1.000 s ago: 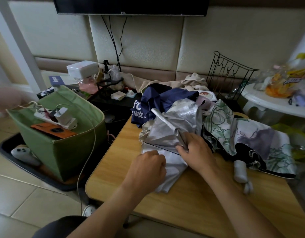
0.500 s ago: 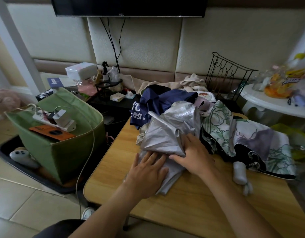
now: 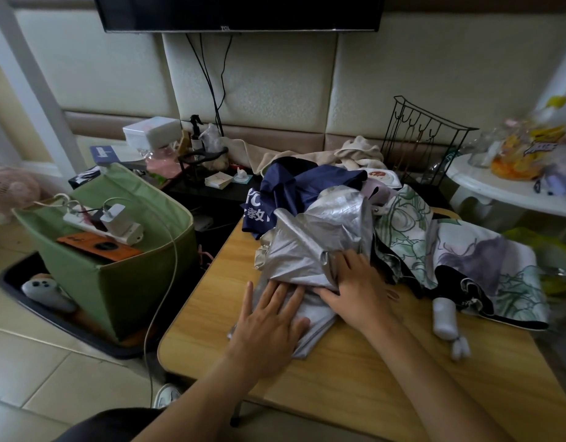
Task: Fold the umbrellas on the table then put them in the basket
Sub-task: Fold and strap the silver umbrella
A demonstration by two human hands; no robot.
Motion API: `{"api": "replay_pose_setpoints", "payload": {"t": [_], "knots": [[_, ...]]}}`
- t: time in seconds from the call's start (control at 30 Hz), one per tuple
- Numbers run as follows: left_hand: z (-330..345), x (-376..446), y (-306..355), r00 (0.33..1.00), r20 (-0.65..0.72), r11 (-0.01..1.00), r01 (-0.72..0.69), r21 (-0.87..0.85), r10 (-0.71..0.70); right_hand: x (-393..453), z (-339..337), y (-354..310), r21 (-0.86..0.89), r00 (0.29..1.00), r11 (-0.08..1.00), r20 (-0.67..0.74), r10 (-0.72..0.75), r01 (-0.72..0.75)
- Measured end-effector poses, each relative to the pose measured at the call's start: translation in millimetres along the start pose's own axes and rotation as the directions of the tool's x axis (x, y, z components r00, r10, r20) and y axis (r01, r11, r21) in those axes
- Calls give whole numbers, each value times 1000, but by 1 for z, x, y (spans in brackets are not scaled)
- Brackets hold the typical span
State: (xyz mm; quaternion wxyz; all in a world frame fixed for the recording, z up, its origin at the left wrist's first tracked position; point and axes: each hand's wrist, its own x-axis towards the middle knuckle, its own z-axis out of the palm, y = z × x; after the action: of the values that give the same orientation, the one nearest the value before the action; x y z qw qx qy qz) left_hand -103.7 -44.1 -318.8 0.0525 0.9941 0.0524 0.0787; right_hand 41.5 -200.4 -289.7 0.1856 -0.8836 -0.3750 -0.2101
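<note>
A crumpled silver umbrella (image 3: pixel 319 237) lies on the wooden table (image 3: pixel 339 371). My left hand (image 3: pixel 268 317) presses flat on its near fabric with straight fingers. My right hand (image 3: pixel 358 288) lies on the silver fabric just to the right, fingers spread over a fold. Behind it sits a navy umbrella (image 3: pixel 294 189) with white lettering. To the right sprawls a floral white, green and purple umbrella (image 3: pixel 460 250), its pale handle (image 3: pixel 444 317) on the table. The green fabric basket (image 3: pixel 122 272) stands on the floor to the left.
A power strip, charger and orange phone (image 3: pixel 98 245) lie on top of the basket, with a cable hanging down. A black wire rack (image 3: pixel 425 135) stands at the back. A white side table (image 3: pixel 511 193) with bags is at the right. A black tray lies under the basket.
My left hand has opened from a fist and now lies flat on the silver fabric. My right hand has flattened the raised silver fold downward.
</note>
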Motion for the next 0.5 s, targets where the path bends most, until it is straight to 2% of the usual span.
{"api": "replay_pose_setpoints", "payload": {"t": [0.17, 0.37, 0.5], "knots": [[-4, -1, 4, 1000, -15, 999, 23, -25, -23, -6, 2, -2, -55, 1000, 998, -3, -21, 21], [-7, -1, 5, 1000, -17, 999, 15, -48, -16, -10, -14, -13, 133, 999, 990, -15, 48, -46], [-10, 1, 4, 1000, -28, 998, 10, -66, -12, -16, -38, -26, 189, 992, 978, -106, -73, 92]]}}
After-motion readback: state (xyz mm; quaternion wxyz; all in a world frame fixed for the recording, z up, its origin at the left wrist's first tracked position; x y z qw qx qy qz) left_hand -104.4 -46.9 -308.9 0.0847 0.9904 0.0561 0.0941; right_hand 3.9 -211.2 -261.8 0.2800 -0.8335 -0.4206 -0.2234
